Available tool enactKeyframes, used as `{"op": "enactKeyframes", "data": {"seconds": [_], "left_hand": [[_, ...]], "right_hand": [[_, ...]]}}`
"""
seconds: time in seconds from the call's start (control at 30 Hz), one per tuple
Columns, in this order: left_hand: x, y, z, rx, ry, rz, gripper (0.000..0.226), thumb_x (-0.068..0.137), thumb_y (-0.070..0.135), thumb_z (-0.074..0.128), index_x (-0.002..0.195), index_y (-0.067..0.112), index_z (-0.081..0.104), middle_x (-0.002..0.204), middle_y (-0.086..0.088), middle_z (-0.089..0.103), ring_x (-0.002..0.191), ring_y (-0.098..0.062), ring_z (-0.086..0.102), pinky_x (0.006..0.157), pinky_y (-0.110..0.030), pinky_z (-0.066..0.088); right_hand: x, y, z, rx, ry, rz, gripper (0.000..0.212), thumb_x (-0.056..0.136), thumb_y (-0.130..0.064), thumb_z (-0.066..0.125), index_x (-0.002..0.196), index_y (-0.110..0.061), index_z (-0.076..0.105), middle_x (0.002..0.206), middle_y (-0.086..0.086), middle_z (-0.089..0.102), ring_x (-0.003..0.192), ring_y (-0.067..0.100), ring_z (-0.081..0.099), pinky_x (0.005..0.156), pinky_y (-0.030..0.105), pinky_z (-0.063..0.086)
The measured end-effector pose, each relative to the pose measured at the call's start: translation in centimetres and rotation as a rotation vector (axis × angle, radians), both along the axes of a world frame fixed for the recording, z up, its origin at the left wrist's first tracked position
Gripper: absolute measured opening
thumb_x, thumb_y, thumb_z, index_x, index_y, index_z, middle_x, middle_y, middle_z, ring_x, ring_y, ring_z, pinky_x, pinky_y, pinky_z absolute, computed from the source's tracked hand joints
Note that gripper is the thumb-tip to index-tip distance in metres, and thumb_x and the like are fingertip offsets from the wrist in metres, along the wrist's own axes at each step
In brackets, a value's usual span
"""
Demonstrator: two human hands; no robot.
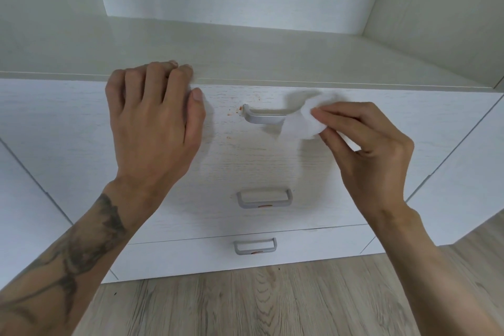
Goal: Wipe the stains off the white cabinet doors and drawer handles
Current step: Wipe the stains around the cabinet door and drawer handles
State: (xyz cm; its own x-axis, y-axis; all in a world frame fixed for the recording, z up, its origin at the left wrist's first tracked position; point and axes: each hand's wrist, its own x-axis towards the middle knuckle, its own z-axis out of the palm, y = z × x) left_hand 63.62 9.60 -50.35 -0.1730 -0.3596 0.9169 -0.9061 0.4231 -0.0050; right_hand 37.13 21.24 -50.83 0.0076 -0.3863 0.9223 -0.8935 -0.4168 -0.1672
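A white drawer front [245, 155] carries a grey metal handle [263, 116] near its top. Small orange-red stains [239, 109] sit by the handle's left end and speckle the wood around it. My right hand [362, 153] pinches a white wipe [305, 120] and presses it on the handle's right end, hiding that end. My left hand [152, 123] grips the drawer's top edge at the left, fingers curled over it, thumb on the front.
Two lower grey handles [264, 198] [255, 245] each show an orange smear on their bottom bar. White cabinet doors [458, 172] flank the drawers. An open shelf [245, 52] lies above, wooden floor [259, 303] below.
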Motion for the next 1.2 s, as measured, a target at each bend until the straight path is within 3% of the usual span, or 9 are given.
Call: {"op": "enactKeyframes", "data": {"seconds": [0.1, 0.33, 0.5, 0.63, 0.83, 0.93, 1.0, 1.1, 1.2], "left_hand": [[-0.1, 0.0, 0.0, -0.008, 0.006, -0.005, 0.036, 0.112, 0.029, 0.037, 0.126, 0.007, 0.062, 0.123, -0.013, 0.063, 0.109, -0.035, 0.053, 0.103, -0.05, 0.035], [-0.1, 0.1, 0.0, -0.008, 0.001, 0.005, 0.036, 0.111, 0.03, 0.037, 0.126, 0.008, 0.062, 0.123, -0.013, 0.064, 0.11, -0.035, 0.053, 0.104, -0.05, 0.036], [-0.2, 0.0, -0.1, -0.014, 0.006, 0.004, 0.036, 0.111, 0.029, 0.038, 0.126, 0.007, 0.062, 0.123, -0.013, 0.063, 0.11, -0.035, 0.053, 0.104, -0.05, 0.036], [0.0, 0.0, 0.0, -0.013, -0.005, 0.002, 0.037, 0.111, 0.03, 0.037, 0.128, 0.008, 0.061, 0.124, -0.013, 0.063, 0.11, -0.035, 0.053, 0.105, -0.05, 0.036], [0.3, -0.2, -0.1, -0.022, -0.04, 0.011, 0.039, 0.111, 0.031, 0.037, 0.131, 0.007, 0.06, 0.127, -0.014, 0.062, 0.113, -0.035, 0.053, 0.107, -0.05, 0.036], [0.3, -0.3, -0.2, -0.041, -0.052, 0.016, 0.039, 0.11, 0.031, 0.039, 0.134, 0.007, 0.059, 0.13, -0.014, 0.061, 0.117, -0.036, 0.053, 0.111, -0.051, 0.034], [0.1, -0.3, -0.7, -0.055, -0.052, 0.013, 0.043, 0.11, 0.032, 0.039, 0.143, 0.008, 0.054, 0.141, -0.015, 0.057, 0.13, -0.036, 0.05, 0.121, -0.052, 0.028], [0.0, 0.3, -2.2, -0.051, -0.03, -0.01, 0.054, 0.111, 0.029, 0.04, 0.16, 0.007, 0.037, 0.164, -0.018, 0.038, 0.154, -0.041, 0.03, 0.13, -0.054, 0.012], [0.3, 0.9, -4.9, -0.03, -0.029, -0.045, 0.059, 0.111, 0.024, 0.042, 0.164, 0.004, 0.027, 0.168, -0.027, 0.022, 0.157, -0.047, 0.018, 0.131, -0.057, 0.008]], "right_hand": [[0.1, 0.1, 0.1, 0.014, -0.012, -0.007, 0.024, 0.095, 0.002, 0.077, 0.118, -0.005, 0.078, 0.115, 0.005, 0.073, 0.109, 0.011, 0.068, 0.099, 0.015, 0.05], [1.2, -0.3, 0.2, -0.031, 0.052, 0.017, 0.018, 0.096, -0.001, 0.078, 0.113, -0.006, 0.08, 0.108, 0.006, 0.076, 0.102, 0.028, 0.065, 0.094, 0.023, 0.05], [4.5, -2.0, 0.2, -0.07, 0.092, 0.108, 0.013, 0.095, -0.004, 0.078, 0.107, -0.006, 0.083, 0.104, 0.008, 0.077, 0.097, 0.031, 0.066, 0.083, 0.045, 0.054], [7.3, -3.7, -0.1, -0.113, 0.13, 0.078, 0.011, 0.097, -0.006, 0.077, 0.105, -0.007, 0.084, 0.099, 0.01, 0.075, 0.094, 0.034, 0.064, 0.077, 0.05, 0.05], [4.6, -2.1, -1.8, -0.192, 0.096, -0.085, 0.009, 0.095, -0.002, 0.079, 0.1, -0.008, 0.084, 0.087, 0.01, 0.07, 0.088, 0.026, 0.052, 0.073, 0.04, 0.042], [2.8, -0.3, -4.3, -0.105, -0.036, -0.177, 0.017, 0.092, 0.003, 0.079, 0.104, -0.008, 0.082, 0.094, 0.011, 0.071, 0.09, 0.027, 0.06, 0.076, 0.039, 0.049], [2.3, 1.0, -6.0, -0.014, -0.138, -0.161, 0.018, 0.092, 0.003, 0.079, 0.107, -0.007, 0.08, 0.103, 0.011, 0.071, 0.092, 0.028, 0.066, 0.077, 0.038, 0.055], [2.7, 2.4, -8.0, 0.096, -0.258, -0.159, 0.018, 0.088, 0.001, 0.082, 0.105, -0.004, 0.078, 0.11, 0.008, 0.07, 0.093, 0.013, 0.063, 0.079, 0.01, 0.048], [3.2, 3.0, -9.6, 0.189, -0.336, -0.16, 0.016, 0.09, -0.001, 0.079, 0.104, -0.007, 0.073, 0.105, 0.0, 0.066, 0.078, 0.012, 0.056, 0.071, 0.007, 0.043]]}}
